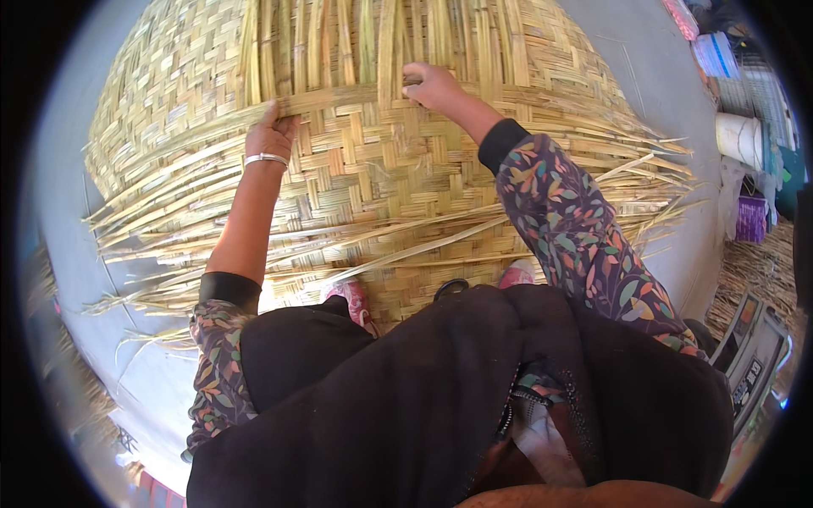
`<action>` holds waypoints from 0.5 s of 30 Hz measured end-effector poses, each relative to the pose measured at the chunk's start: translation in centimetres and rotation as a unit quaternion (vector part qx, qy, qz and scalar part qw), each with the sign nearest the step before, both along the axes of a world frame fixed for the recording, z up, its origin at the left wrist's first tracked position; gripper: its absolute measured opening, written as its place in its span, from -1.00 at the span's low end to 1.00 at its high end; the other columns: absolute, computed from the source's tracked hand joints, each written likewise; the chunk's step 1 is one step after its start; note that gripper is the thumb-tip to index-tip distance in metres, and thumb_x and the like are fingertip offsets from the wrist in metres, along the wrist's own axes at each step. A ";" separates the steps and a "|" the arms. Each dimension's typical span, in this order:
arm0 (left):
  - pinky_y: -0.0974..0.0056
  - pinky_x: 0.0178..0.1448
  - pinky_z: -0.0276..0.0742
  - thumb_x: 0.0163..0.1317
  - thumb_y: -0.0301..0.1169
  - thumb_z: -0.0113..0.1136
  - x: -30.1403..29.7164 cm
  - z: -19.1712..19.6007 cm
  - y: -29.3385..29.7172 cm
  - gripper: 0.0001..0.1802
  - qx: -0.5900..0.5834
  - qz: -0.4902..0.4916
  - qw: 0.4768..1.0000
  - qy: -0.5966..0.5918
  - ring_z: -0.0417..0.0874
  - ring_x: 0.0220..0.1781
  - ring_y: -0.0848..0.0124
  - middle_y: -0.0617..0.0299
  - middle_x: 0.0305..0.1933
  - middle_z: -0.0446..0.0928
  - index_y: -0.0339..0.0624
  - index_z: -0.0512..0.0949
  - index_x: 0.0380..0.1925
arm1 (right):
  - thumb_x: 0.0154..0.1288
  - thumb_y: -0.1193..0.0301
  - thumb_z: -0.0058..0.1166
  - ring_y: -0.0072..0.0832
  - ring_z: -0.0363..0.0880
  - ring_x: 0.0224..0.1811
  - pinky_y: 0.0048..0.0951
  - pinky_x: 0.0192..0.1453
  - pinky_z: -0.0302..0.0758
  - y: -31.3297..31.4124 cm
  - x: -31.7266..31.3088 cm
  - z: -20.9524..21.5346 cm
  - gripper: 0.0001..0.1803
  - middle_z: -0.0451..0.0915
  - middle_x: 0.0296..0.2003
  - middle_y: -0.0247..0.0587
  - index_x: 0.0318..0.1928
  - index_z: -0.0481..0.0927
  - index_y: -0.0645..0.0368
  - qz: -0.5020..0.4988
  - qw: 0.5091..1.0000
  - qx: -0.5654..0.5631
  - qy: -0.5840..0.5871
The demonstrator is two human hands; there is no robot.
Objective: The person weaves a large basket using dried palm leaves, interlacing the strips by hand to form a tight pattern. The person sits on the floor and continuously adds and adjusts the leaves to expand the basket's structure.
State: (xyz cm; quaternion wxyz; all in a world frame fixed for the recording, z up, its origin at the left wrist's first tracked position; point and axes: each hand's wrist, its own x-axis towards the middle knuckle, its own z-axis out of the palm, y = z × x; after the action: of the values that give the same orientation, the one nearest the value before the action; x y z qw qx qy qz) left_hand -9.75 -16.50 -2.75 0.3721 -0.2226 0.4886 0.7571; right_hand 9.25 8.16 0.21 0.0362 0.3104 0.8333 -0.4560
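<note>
A large woven mat [364, 173] of pale yellow-green split reed strips lies on the floor before me. At its far middle, a band of lengthwise strips [301, 46] lies loose over the weave. A flat crosswise strip [334, 99] runs along the near edge of that band. My left hand [273, 135] pinches this strip near the band's left side, fingertips on the weave. To the right, my right hand [436, 87] is curled closed beside a wide lengthwise strip [387, 51]; what its fingertips grip is hard to make out.
Long unwoven strip ends [161, 220] fan out past the mat's left side, and more ends [652, 182] past its right. My pink shoes [351, 300] rest at the near part. On the right stand a white bucket [739, 140], a purple container [750, 218] and a grey boxy device [749, 360].
</note>
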 end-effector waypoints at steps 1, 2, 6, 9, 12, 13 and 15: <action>0.12 0.11 0.56 0.22 -0.39 0.19 -0.7 0.4 -0.7 -0.76 0.002 0.011 1.000 0.010 0.57 0.01 0.21 0.11 -0.11 0.57 -0.26 0.50 -0.15 | 0.13 0.48 0.09 -0.33 0.61 -0.09 -0.24 -0.06 0.52 -0.6 0.4 -0.2 -0.64 0.57 -0.09 -0.04 -0.02 0.49 0.24 -0.035 0.998 0.011 0.046; 0.11 0.13 0.55 0.25 -0.38 0.17 -1.0 0.7 -1.3 -0.76 0.022 0.020 0.999 0.016 0.57 0.04 0.20 0.11 -0.07 0.56 -0.25 0.50 -0.14 | 0.14 0.47 0.08 -0.32 0.58 -0.06 -0.25 -0.03 0.51 -1.1 0.2 0.4 -0.63 0.54 -0.06 -0.05 0.00 0.48 0.23 -0.040 0.995 0.063 0.064; 0.12 0.09 0.58 0.31 -0.30 0.07 -1.8 1.3 -2.6 -0.75 0.057 -0.010 0.998 -0.004 0.58 0.01 0.20 0.07 -0.08 0.56 -0.23 0.46 -0.12 | 0.22 0.40 0.08 -0.31 0.54 -0.04 -0.33 0.09 0.47 -3.9 -2.3 3.7 -0.59 0.44 0.06 -0.12 0.08 0.44 0.19 0.076 0.978 0.181 0.072; 0.10 0.06 0.59 0.32 -0.31 0.06 -3.0 0.9 -3.1 -0.79 0.121 -0.082 0.989 0.020 0.59 -0.01 0.19 0.06 -0.06 0.55 -0.20 0.47 -0.17 | 0.21 0.26 0.11 -0.27 0.52 -0.10 -0.29 0.00 0.47 -5.4 -4.7 3.2 -0.60 0.48 -0.08 -0.08 0.03 0.48 0.15 0.193 0.966 0.170 0.034; 0.17 0.02 0.60 0.35 -0.30 -0.01 -4.2 1.9 -1.8 -0.77 0.149 -0.162 0.973 0.076 0.60 -0.04 0.25 0.07 -0.06 0.55 -0.21 0.45 -0.14 | 0.18 0.21 0.11 -0.26 0.54 -0.27 -0.19 -0.18 0.48 -5.7 -5.7 3.1 -0.70 0.54 -0.31 -0.12 -0.15 0.58 0.10 0.207 0.957 0.202 0.011; 0.19 0.02 0.60 0.36 -0.30 -0.02 -4.4 2.5 -1.6 -0.76 0.146 -0.182 0.967 0.100 0.60 -0.04 0.26 0.07 -0.05 0.54 -0.22 0.45 -0.12 | 0.18 0.18 0.10 -0.26 0.55 -0.32 -0.18 -0.22 0.48 -5.7 -6.4 4.1 -0.70 0.55 -0.38 -0.16 -0.19 0.60 0.08 0.212 0.960 0.180 -0.037; 0.28 0.02 0.58 0.27 -0.39 0.10 -3.6 5.3 0.1 -0.57 0.111 -0.234 0.957 0.131 0.59 -0.04 0.32 0.07 -0.01 0.52 -0.32 0.34 0.09 | 0.17 0.13 0.11 -0.27 0.52 -0.43 -0.18 -0.32 0.43 -5.8 -6.5 4.6 -0.70 0.53 -0.50 -0.20 -0.28 0.61 0.09 0.191 0.967 0.157 -0.065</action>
State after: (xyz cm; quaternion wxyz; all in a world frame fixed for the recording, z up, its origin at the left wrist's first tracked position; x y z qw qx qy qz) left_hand -13.33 -16.39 2.58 0.4943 0.0418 0.4842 0.7207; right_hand 2.73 2.33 4.78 0.1276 0.1759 0.9341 -0.2832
